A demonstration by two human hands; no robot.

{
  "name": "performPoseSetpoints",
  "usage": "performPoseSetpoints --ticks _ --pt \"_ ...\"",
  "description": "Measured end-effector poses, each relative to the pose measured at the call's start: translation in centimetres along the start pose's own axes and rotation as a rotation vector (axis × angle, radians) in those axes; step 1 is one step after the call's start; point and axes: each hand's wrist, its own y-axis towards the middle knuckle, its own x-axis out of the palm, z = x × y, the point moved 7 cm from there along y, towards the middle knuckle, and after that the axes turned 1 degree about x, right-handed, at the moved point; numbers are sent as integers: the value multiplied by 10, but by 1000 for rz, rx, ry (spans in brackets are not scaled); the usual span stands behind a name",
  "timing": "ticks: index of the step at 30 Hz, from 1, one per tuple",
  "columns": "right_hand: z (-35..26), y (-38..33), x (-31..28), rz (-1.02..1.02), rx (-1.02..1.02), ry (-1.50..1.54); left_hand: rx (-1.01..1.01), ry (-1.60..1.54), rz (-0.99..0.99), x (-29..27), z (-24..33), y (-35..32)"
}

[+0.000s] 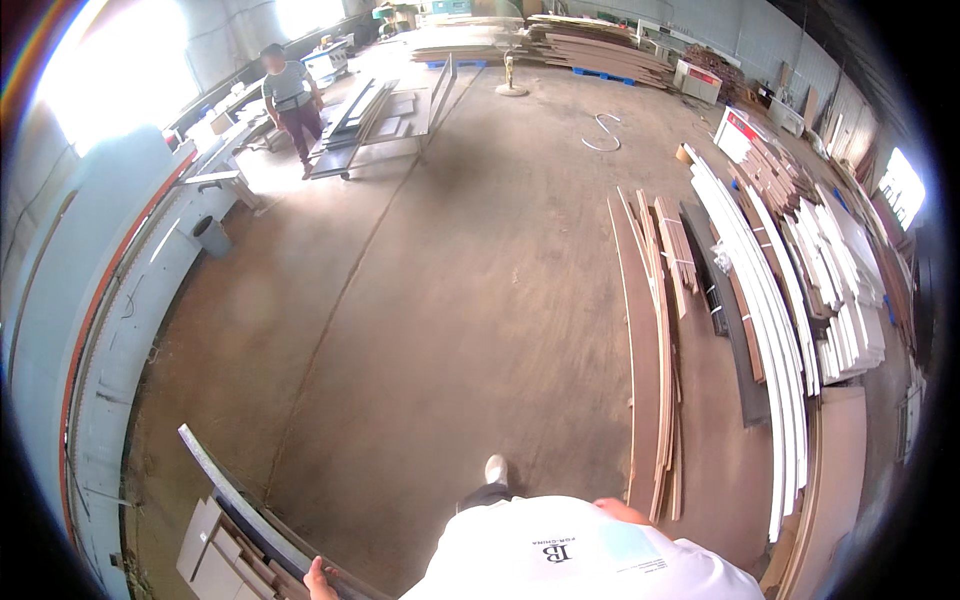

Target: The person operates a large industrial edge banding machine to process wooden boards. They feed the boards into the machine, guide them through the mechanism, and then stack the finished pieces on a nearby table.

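The head view shows one long, narrow, pale-grey bar, bowed, at lower left beside a stack of boards too cut off to count. The left hand, cropped, is at the bar's near end; whether it grips, I cannot tell. Beside one white shirt, a skin patch leaves the right hand's state unclear.

1 long grey strip at L grip, 1 shoe showing fwd-R of it. Well ahead of grip: 1 co-worker, 1 loaded cart, 1 post on round base, 2 blue pallets; 1 grey bin fwd-L, 1 S-shaped white strip far fwd-R. Long boards R of grip: many, overlapped, can't count.
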Motion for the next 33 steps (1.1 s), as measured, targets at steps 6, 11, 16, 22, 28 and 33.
performPoseSetpoints --ticks 6,11,16,22,28,33 --pt "27 43 -154 271 303 524 6 285 229 155 63 -26" --pt "-28 113 -227 385 485 677 91 215 176 232 61 40" --pt "-75 271 -281 123 198 359 270 138 394 257 39 171" --pt "-153 419 -463 20 243 267 -69 334 435 546 128 -106" --pt "-199 529 -664 202 239 278 41 93 188 553 46 113" --pt "-315 616 -740 217 171 365 -8 -21 -208 697 114 49"
